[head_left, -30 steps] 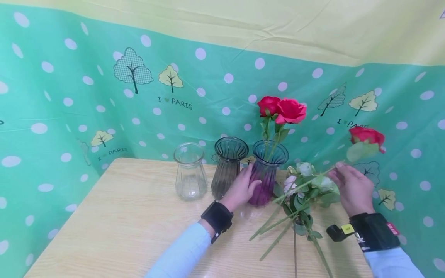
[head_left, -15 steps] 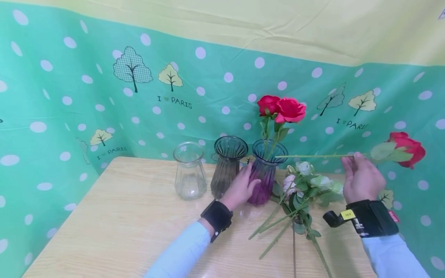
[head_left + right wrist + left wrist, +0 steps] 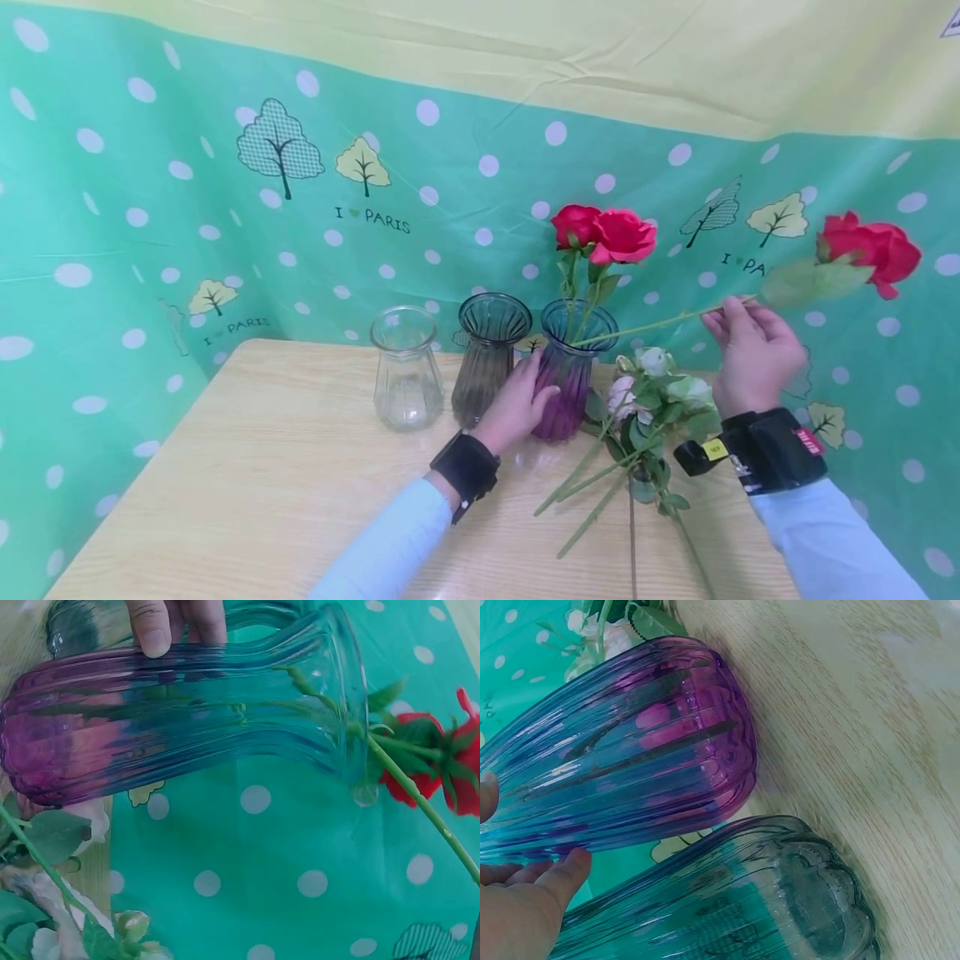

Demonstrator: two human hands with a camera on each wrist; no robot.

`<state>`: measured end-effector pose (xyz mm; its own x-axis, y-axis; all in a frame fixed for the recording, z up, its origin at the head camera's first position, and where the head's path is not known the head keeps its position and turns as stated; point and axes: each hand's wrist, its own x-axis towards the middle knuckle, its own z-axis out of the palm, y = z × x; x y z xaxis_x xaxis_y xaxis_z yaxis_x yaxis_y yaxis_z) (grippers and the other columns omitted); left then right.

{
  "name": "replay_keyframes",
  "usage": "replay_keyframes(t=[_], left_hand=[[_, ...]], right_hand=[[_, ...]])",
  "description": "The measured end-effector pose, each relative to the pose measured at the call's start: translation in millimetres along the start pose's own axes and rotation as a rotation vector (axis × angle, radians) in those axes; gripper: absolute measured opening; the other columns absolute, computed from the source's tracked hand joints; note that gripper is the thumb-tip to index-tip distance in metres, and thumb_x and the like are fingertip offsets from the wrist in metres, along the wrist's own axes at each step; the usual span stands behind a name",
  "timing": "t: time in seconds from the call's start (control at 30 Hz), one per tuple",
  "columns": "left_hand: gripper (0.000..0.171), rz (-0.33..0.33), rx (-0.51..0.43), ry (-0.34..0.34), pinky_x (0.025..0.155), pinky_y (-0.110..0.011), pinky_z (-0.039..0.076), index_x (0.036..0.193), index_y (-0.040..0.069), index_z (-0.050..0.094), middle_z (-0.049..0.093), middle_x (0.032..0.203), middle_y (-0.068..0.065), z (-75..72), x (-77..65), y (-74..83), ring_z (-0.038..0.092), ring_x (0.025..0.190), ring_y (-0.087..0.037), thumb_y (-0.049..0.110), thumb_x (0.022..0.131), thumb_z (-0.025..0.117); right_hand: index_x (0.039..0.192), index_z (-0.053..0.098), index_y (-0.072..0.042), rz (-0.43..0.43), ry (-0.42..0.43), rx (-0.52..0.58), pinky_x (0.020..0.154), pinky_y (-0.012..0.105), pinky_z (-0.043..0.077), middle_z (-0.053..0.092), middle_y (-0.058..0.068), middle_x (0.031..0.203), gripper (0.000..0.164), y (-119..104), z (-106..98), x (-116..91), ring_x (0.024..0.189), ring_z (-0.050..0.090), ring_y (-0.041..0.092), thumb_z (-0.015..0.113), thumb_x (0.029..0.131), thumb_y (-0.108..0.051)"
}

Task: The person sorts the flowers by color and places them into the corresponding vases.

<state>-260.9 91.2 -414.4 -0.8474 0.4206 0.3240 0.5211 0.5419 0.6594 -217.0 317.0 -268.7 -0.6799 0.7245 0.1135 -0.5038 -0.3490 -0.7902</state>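
My left hand (image 3: 516, 406) grips the side of a blue-to-purple ribbed glass vase (image 3: 564, 398), thumb on the near side. Two red roses (image 3: 624, 237) stand in that vase; their stems show through its glass in both wrist views. Between thumb and fingers, my right hand (image 3: 756, 357) pinches the stem of another red rose (image 3: 876, 253), its bloom out to the right. That rose slants down leftward, and the lower stem (image 3: 420, 801) crosses the vase's mouth in the right wrist view. Several white and pale pink flowers (image 3: 624, 395) lie on the table right of the vase.
A smoky grey glass vase (image 3: 486, 375) stands close left of the purple one, and a clear glass vase (image 3: 408, 392) farther left. Loose green stems (image 3: 596, 517) point toward the table's (image 3: 247, 492) front. A polka-dot cloth (image 3: 315, 250) hangs behind.
My right hand swung the rose out to the right, then came back left and up, its stem end now lower at the vase's mouth. My left hand stayed on the vase.
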Motion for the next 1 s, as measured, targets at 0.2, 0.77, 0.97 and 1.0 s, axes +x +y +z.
replay_keyframes(t=[0.2,0.77,0.97,1.0], left_hand=[[0.066,-0.002,-0.004,-0.002,0.113,-0.039,0.034,0.147,0.0,0.021,0.036,0.146,-0.02,-1.7,0.0,0.5,0.037,0.135,-0.03,0.033,0.096,0.048],[0.063,0.002,-0.018,0.004,0.112,-0.038,0.035,0.146,0.001,0.023,0.039,0.144,-0.019,0.7,-0.3,0.5,0.04,0.133,-0.029,0.029,0.097,0.05],[0.064,0.008,-0.018,0.009,0.111,-0.038,0.036,0.147,0.001,0.022,0.039,0.144,-0.019,0.3,-0.7,-0.1,0.04,0.133,-0.029,0.029,0.096,0.05],[0.064,0.008,-0.015,0.009,0.111,-0.038,0.036,0.147,0.001,0.022,0.039,0.144,-0.019,0.2,-0.6,-0.4,0.04,0.133,-0.029,0.029,0.096,0.049]], right_hand=[[0.09,0.064,0.005,-0.077,-0.09,-0.107,0.064,0.026,0.059,0.067,0.011,0.075,0.021,7,15,-6,0.061,0.067,0.018,0.076,0.073,0.002],[0.102,0.061,0.002,-0.07,-0.296,-0.396,0.066,0.02,0.057,0.069,0.003,0.076,0.024,26,24,-16,0.065,0.066,0.012,0.068,0.084,-0.013],[0.099,0.064,0.002,-0.055,-0.299,-0.391,0.066,0.02,0.058,0.069,0.005,0.076,0.021,28,26,-17,0.065,0.066,0.012,0.066,0.086,-0.014],[0.1,0.063,0.003,-0.055,-0.3,-0.395,0.066,0.02,0.058,0.069,0.004,0.076,0.021,29,27,-17,0.065,0.066,0.012,0.066,0.086,-0.013]])
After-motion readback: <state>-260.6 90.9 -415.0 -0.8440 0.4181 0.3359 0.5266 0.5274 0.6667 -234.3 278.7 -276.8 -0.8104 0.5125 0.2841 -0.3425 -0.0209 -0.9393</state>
